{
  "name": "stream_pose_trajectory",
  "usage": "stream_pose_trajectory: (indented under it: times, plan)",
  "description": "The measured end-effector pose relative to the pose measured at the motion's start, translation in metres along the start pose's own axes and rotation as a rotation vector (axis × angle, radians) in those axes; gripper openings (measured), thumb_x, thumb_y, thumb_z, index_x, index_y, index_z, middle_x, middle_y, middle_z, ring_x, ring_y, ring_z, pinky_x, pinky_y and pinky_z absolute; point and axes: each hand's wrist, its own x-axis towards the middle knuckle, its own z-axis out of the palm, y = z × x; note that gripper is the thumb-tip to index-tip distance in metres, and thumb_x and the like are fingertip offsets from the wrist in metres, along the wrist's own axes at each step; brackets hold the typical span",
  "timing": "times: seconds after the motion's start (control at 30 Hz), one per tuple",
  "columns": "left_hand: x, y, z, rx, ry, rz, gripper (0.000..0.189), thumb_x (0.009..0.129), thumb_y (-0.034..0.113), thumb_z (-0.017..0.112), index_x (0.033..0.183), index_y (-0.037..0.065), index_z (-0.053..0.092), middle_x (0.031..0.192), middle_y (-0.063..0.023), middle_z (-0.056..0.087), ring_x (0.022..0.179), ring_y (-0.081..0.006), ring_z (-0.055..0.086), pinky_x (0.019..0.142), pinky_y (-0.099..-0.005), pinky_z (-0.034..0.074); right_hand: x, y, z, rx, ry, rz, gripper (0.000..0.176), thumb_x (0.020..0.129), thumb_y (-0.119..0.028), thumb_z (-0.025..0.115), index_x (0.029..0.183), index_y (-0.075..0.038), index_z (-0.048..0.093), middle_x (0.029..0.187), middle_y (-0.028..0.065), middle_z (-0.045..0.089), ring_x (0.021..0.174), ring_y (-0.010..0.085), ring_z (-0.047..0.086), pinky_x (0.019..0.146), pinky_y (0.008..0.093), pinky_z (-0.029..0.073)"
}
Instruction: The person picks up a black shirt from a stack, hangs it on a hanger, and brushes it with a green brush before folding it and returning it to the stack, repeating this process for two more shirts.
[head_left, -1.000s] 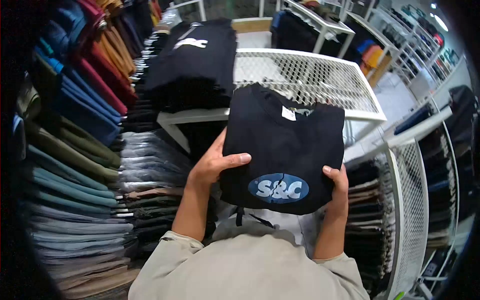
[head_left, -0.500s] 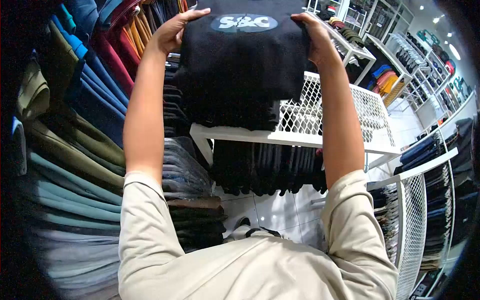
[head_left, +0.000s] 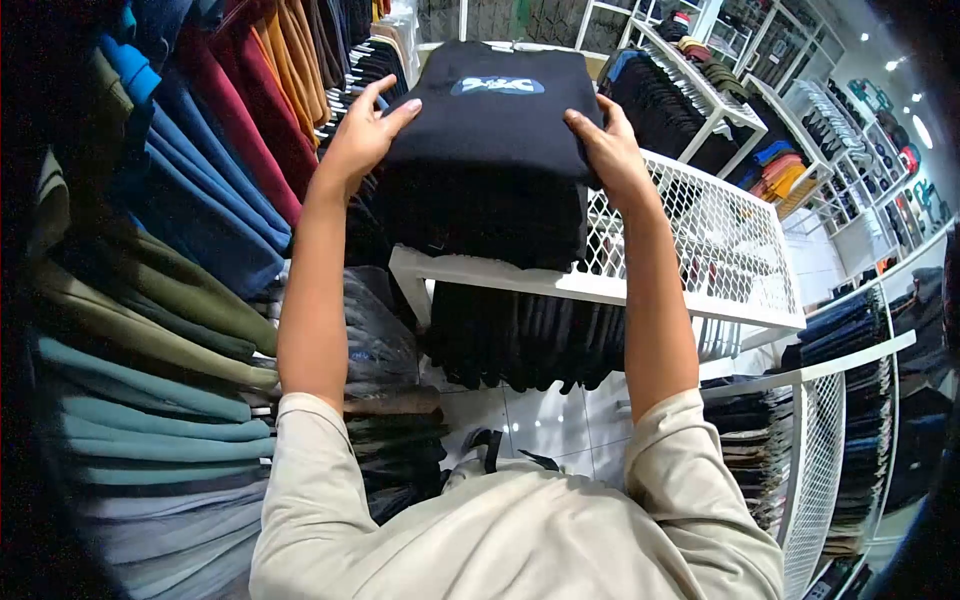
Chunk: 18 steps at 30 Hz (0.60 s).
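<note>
A folded black garment (head_left: 490, 125) with a pale printed logo lies on top of a stack of dark folded clothes (head_left: 490, 215). The stack rests on the left part of a white mesh table (head_left: 715, 235). At the garment's left edge is my left hand (head_left: 368, 132), fingers spread and the thumb near the cloth. My right hand (head_left: 612, 150) is at the right edge, its thumb on top of the cloth and its other fingers partly hidden behind the side.
Coloured garments (head_left: 215, 150) hang along the left. Dark clothes (head_left: 530, 335) hang under the table. On the right stands another white mesh rack (head_left: 820, 440) with clothes. White shelves with caps (head_left: 700, 60) are at the back right.
The black garment has come down and now lies flat on the stack. Both hands are lower and closer to its sides, and the left hand's fingers have spread away from it.
</note>
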Motion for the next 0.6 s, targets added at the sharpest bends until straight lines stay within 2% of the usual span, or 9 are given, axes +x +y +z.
stream_pose_trajectory:
  times: [0.03, 0.07, 0.13, 0.2, 0.3, 0.37, 0.4, 0.5, 0.6]
  plan:
    - [-0.001, -0.006, -0.002, 0.098, 0.006, 0.043, 0.066, 0.095, 0.022, 0.073, 0.148, -0.004, 0.042, 0.109, -0.0159, 0.068, 0.091, -0.0147, 0.065, 0.082, -0.0267, 0.053, -0.002, -0.002, 0.000, 0.055, -0.021, -0.017, 0.081, 0.094, -0.032, 0.071, 0.151, 0.008, 0.030, 0.137, 0.0302, 0.055, 0.122, 0.0301, 0.058, 0.105, 0.0394, 0.045]
    - [0.000, -0.026, -0.003, 0.163, -0.005, 0.056, 0.064, 0.095, 0.027, 0.073, 0.146, -0.002, 0.047, 0.101, -0.0147, 0.068, 0.087, -0.0132, 0.065, 0.079, -0.0257, 0.053, 0.011, 0.026, -0.003, -0.275, 0.069, -0.068, 0.082, 0.095, -0.034, 0.070, 0.152, 0.009, 0.028, 0.142, 0.0349, 0.049, 0.133, 0.0355, 0.052, 0.112, 0.0399, 0.039]
    - [-0.003, -0.051, -0.004, 0.379, -0.015, -0.135, 0.063, 0.095, 0.032, 0.072, 0.145, 0.001, 0.049, 0.095, -0.0137, 0.069, 0.086, -0.0130, 0.065, 0.076, -0.0255, 0.052, -0.015, 0.023, 0.009, -0.404, 0.041, -0.026, 0.082, 0.095, -0.035, 0.069, 0.151, 0.009, 0.030, 0.147, 0.0357, 0.044, 0.141, 0.0390, 0.044, 0.117, 0.0398, 0.034]
    - [-0.001, -0.074, -0.008, 0.369, 0.055, 0.042, 0.058, 0.095, 0.039, 0.069, 0.139, 0.004, 0.056, 0.084, -0.0146, 0.069, 0.079, -0.0271, 0.069, 0.078, -0.0391, 0.053, -0.004, 0.047, 0.000, -0.403, 0.039, -0.017, 0.079, 0.094, -0.035, 0.069, 0.150, 0.008, 0.033, 0.144, 0.0344, 0.048, 0.136, 0.0424, 0.049, 0.114, 0.0421, 0.038]
    - [-0.023, 0.002, 0.007, 0.911, 0.278, 0.214, 0.051, 0.095, 0.040, 0.065, 0.134, 0.006, 0.061, 0.106, -0.0244, 0.068, 0.102, -0.0427, 0.066, 0.090, -0.0492, 0.051, -0.018, 0.002, 0.002, -0.727, 0.164, -0.121, 0.065, 0.092, -0.035, 0.070, 0.142, 0.002, 0.048, 0.129, 0.0312, 0.057, 0.118, 0.0419, 0.060, 0.101, 0.0451, 0.048]
    - [0.001, 0.021, 0.016, 0.934, 0.268, 0.370, 0.044, 0.098, 0.035, 0.063, 0.132, 0.007, 0.063, 0.112, -0.0222, 0.068, 0.102, -0.0359, 0.067, 0.090, -0.0442, 0.050, 0.008, 0.004, 0.008, -0.819, 0.344, -0.404, 0.053, 0.093, -0.035, 0.070, 0.130, 0.002, 0.062, 0.113, 0.0239, 0.066, 0.112, 0.0343, 0.065, 0.094, 0.0419, 0.053]
    - [0.015, 0.033, 0.026, 0.917, 0.214, 0.380, 0.043, 0.099, 0.035, 0.061, 0.131, 0.006, 0.064, 0.115, -0.0222, 0.068, 0.105, -0.0368, 0.066, 0.092, -0.0445, 0.050, 0.019, -0.011, 0.017, -0.783, 0.304, -0.443, 0.051, 0.091, -0.037, 0.069, 0.127, 0.000, 0.063, 0.119, 0.0277, 0.063, 0.113, 0.0431, 0.061, 0.099, 0.0470, 0.049]
    - [0.084, 0.012, 0.054, 0.811, -0.033, 0.513, 0.046, 0.102, 0.036, 0.053, 0.131, 0.002, 0.063, 0.131, -0.0245, 0.063, 0.124, -0.0380, 0.059, 0.108, -0.0419, 0.044, 0.078, -0.011, 0.051, -0.840, 0.260, -0.538, 0.051, 0.095, -0.039, 0.063, 0.128, -0.001, 0.063, 0.124, 0.0276, 0.062, 0.118, 0.0448, 0.058, 0.103, 0.0484, 0.047]
    - [0.130, -0.070, 0.076, 0.834, -0.162, 0.312, 0.059, 0.104, 0.043, 0.041, 0.150, 0.007, 0.046, 0.153, -0.0261, 0.043, 0.143, -0.0400, 0.040, 0.120, -0.0438, 0.030, 0.110, 0.043, 0.070, -1.035, 0.244, -0.402, 0.058, 0.099, -0.045, 0.048, 0.139, -0.004, 0.056, 0.147, 0.0284, 0.049, 0.135, 0.0426, 0.048, 0.111, 0.0546, 0.039]
